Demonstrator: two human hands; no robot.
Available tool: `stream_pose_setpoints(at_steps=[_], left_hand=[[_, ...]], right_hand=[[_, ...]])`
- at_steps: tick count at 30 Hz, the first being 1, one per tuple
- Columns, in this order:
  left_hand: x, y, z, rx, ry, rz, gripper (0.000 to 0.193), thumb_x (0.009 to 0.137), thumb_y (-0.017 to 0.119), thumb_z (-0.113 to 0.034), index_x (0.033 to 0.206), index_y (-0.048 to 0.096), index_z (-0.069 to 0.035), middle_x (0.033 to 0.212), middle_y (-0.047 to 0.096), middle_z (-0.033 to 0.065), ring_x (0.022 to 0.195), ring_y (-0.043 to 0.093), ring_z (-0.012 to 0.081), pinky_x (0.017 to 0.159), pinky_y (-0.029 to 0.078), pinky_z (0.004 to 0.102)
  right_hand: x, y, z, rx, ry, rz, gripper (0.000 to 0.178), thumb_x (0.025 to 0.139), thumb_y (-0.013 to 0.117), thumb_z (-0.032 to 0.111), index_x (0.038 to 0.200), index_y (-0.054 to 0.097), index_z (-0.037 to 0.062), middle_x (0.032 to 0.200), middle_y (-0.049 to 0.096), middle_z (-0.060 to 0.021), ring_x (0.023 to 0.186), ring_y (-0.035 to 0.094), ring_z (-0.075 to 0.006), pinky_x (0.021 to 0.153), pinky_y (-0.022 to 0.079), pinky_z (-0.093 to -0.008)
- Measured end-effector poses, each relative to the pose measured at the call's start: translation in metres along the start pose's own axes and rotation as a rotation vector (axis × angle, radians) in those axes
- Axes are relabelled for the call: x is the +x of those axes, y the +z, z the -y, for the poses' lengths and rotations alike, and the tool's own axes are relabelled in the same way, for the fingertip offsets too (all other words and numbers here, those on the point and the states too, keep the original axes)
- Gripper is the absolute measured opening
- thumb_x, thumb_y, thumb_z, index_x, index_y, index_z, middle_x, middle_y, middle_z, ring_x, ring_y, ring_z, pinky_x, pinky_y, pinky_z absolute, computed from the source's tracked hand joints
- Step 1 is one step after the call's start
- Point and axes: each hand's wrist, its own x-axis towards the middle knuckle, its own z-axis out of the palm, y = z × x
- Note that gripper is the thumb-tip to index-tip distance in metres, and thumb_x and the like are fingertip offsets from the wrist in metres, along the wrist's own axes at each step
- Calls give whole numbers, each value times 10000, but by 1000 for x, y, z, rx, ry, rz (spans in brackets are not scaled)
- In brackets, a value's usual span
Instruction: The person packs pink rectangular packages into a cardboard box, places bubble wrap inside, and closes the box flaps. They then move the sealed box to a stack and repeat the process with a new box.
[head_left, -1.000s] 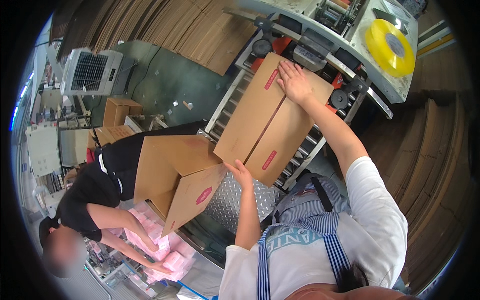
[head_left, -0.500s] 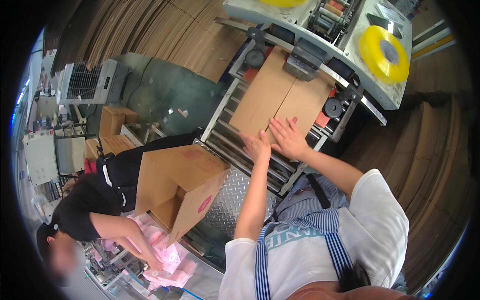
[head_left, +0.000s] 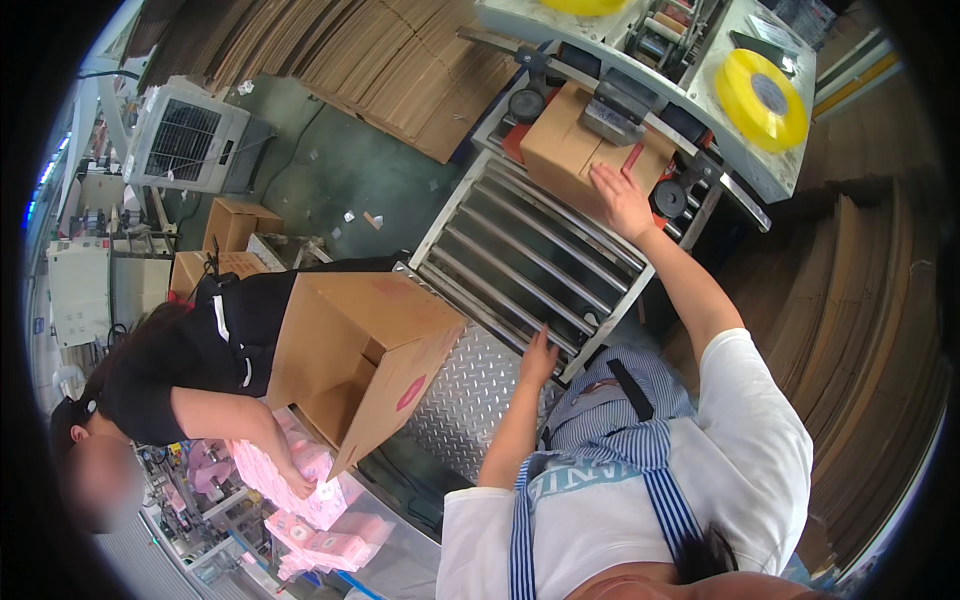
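Note:
My right hand lies with its fingers stretched out against the top and near edge of a closed brown cardboard box. This box sits partly under the head of a taping machine, at the far end of a roller conveyor. Lower down, my left hand hangs by the conveyor's near end, holding nothing, with its fingers loosely extended. To its left an open cardboard box stands tilted in view on a metal tread plate, its flaps raised.
A co-worker in black reaches toward pink packages at the lower left. Flat cardboard stacks rise at the upper left and right. A yellow tape roll lies on the machine. A grey fan unit stands far left.
The closed box has moved away from me, further into the taping machine. My right hand has followed it, while my left hand has come off it and drawn back toward me.

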Motion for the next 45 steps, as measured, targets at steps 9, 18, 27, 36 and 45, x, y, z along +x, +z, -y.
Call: stream_pose_setpoints(at_steps=[9, 18, 27, 36, 45], left_hand=[[-228, 45, 243, 40, -471, 231, 645, 831, 565, -340, 1324, 423, 50, 1230, 519, 307, 1165, 499, 415, 966, 406, 426], [-231, 44, 304, -537, -507, 77, 519, 811, 574, -246, 1287, 518, -44, 875, 658, 110, 652, 639, 187, 504, 462, 316], [-144, 34, 268, -362, -283, 341, 396, 835, 602, -163, 1197, 526, -20, 778, 634, 87, 604, 590, 186, 501, 473, 317], [-171, 80, 206, -335, -184, 347, 321, 870, 542, -96, 1183, 525, -29, 902, 640, 85, 714, 617, 183, 527, 479, 294], [-242, 98, 131, -558, -247, 199, 320, 883, 571, -162, 1189, 524, -84, 930, 646, 40, 708, 611, 132, 521, 413, 229]], right_hand=[[-112, 11, 72, 173, 236, 150, 320, 727, 523, 17, 1037, 599, 41, 1046, 597, -170, 971, 583, -353, 834, 481, -442], [-418, -2, 248, 594, 582, 277, 315, 755, 568, 36, 1056, 647, 86, 1173, 576, -156, 1079, 576, -288, 933, 472, -366], [-414, -385, 214, -316, 571, -790, 109, 773, 674, 113, 757, 581, 59, 777, 519, -96, 724, 536, -267, 627, 440, -374], [-539, -579, 187, -896, 688, -491, 202, 710, 710, 112, 887, 613, 110, 1054, 528, -66, 1058, 500, -255, 941, 366, -402], [-596, -615, 171, -954, 365, -1092, 174, 721, 685, 124, 877, 623, 83, 839, 629, -93, 882, 585, -268, 858, 422, -375]])
